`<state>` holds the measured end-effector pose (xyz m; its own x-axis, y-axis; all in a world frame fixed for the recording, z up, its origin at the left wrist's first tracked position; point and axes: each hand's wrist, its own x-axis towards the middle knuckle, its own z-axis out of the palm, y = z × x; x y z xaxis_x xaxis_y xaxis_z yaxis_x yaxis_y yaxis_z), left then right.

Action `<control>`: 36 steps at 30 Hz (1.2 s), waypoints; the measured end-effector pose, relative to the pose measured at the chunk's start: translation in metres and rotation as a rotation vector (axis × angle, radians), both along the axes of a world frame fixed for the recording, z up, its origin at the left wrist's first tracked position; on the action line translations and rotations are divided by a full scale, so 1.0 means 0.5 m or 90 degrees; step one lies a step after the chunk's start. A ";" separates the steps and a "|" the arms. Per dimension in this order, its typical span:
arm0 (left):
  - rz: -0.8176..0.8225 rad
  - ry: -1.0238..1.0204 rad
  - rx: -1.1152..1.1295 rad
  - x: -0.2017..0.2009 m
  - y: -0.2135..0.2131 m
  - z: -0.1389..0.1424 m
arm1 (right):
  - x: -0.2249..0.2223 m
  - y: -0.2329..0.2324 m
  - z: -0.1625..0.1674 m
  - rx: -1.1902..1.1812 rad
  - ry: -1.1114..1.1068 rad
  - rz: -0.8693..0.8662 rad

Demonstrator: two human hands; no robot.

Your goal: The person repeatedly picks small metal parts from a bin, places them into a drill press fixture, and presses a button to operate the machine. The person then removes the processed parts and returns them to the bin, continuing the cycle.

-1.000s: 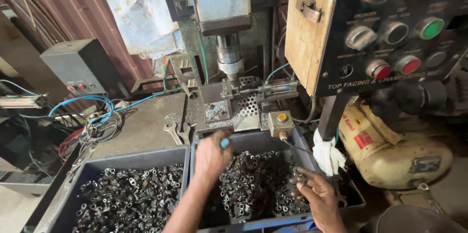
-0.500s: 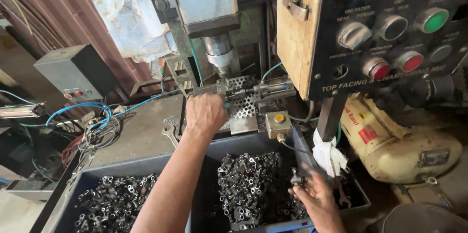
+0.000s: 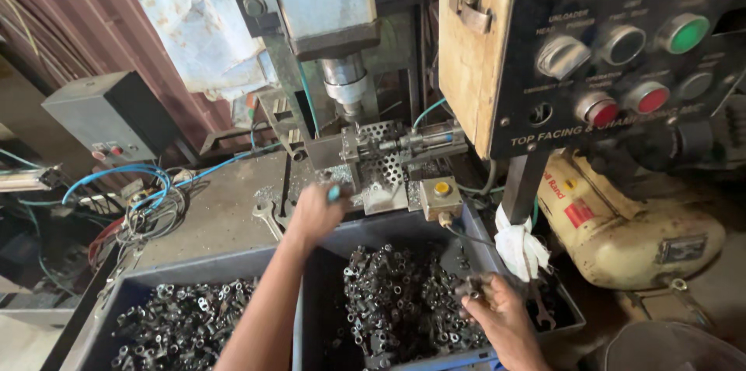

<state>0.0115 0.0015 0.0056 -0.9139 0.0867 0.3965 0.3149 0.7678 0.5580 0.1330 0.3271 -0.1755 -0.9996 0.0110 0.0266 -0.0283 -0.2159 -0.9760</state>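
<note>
At the lower right of the frame, the right hand (image 3: pixel 497 317) rests on the heap of small dark metal parts (image 3: pixel 396 301) in the blue-grey bin (image 3: pixel 404 227), fingers closed around a few of them. Left of centre, the left hand (image 3: pixel 315 212) hovers at the bin's far rim, fingers curled; whether it grips anything I cannot tell. Beyond stands the perforated fixture (image 3: pixel 385 157) under the spindle (image 3: pixel 346 83).

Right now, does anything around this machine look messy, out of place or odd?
A few things. A white rag is knotted round the post under the control panel. A wrench lies loose on the bench near the left hand. Blue and red cables sit in a tangle at the bench's left edge. No spill or damage shows.
</note>
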 end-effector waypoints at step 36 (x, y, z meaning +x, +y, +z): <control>0.093 -0.044 0.159 0.207 -0.051 -0.204 | -0.575 -0.322 0.129 -0.244 0.019 -0.102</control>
<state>0.1152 -0.0240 -0.0964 -0.9350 -0.1399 0.3258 0.1664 0.6383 0.7516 -0.1545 0.1661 -0.1108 -0.9833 0.1811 0.0193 -0.1183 -0.5546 -0.8237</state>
